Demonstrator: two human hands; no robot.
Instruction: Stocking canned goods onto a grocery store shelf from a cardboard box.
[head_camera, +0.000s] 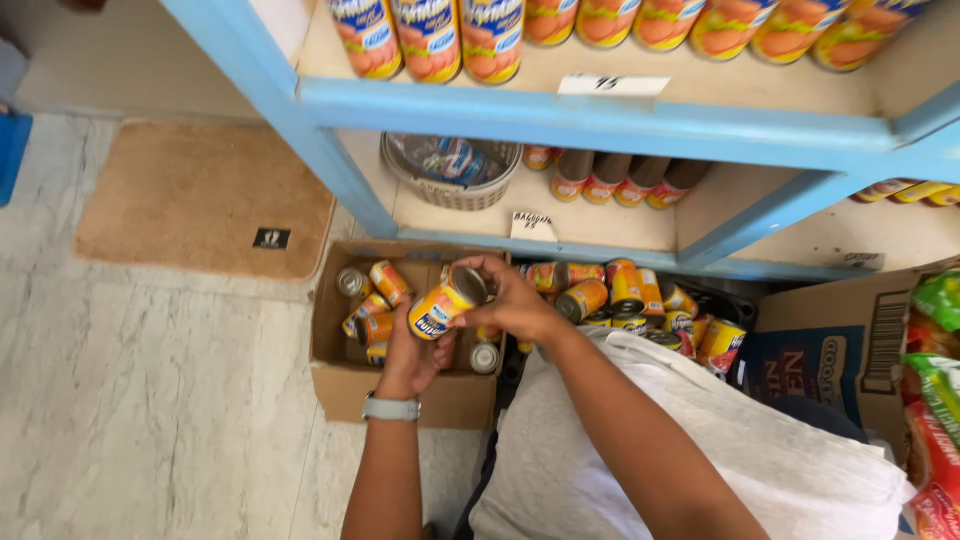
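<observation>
Now, down low in front of the blue shelf (600, 115), with its rows of upright cans on top and more cans lying on the board below beside a wicker basket (450, 172). On the marble floor (150, 400) sits an open box (340, 370), partly filled with cans lying every which way; to its right a second heap of cans (640, 300) rests by a larger printed carton (850, 350).

And right over that open box, both hands meet on one orange-and-yellow can (445, 305). It lies tipped on its side, long axis running from lower left up to upper right, the silver end facing up toward the shelf. The left hand (410, 365), watch on the wrist, cups it from beneath, fingers wrapped round the labelled body. The right hand (510, 300) comes across from the right and closes over the silver end, fingers curled on the rim. So both grips are clamped on the same can, left below, right at the top, neither one nearer. It hangs above the box, clear of the cans inside, with the lower shelf board just beyond.
</observation>
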